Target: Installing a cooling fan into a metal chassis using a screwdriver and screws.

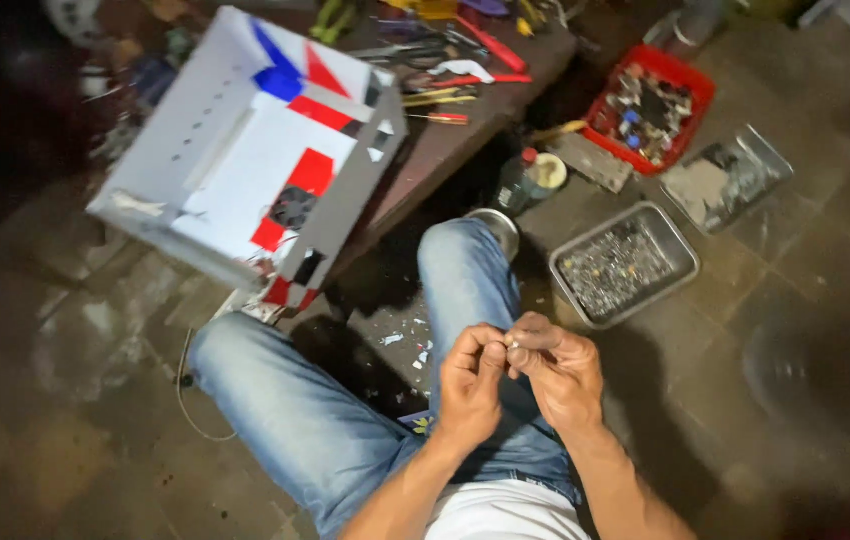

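Tiny pale piece (513,344), too small to identify, pinched between fingertips of left hand (470,385) and right hand (557,372), held over lap for close work. Metal tray (683,262) of small parts within reach on floor; white box (255,150) set aside on low bench (445,145).

Faded blue denim jeans (325,420) look soft and matt. The white box (245,150) at upper left seems painted sheet metal or plastic, smooth, with glossy red and blue patches. The tray of small parts (690,262) right of centre is dull grey metal. The red bin (700,95) at upper right is shiny plastic. The floor (75,440) is rough, stained stone or concrete.
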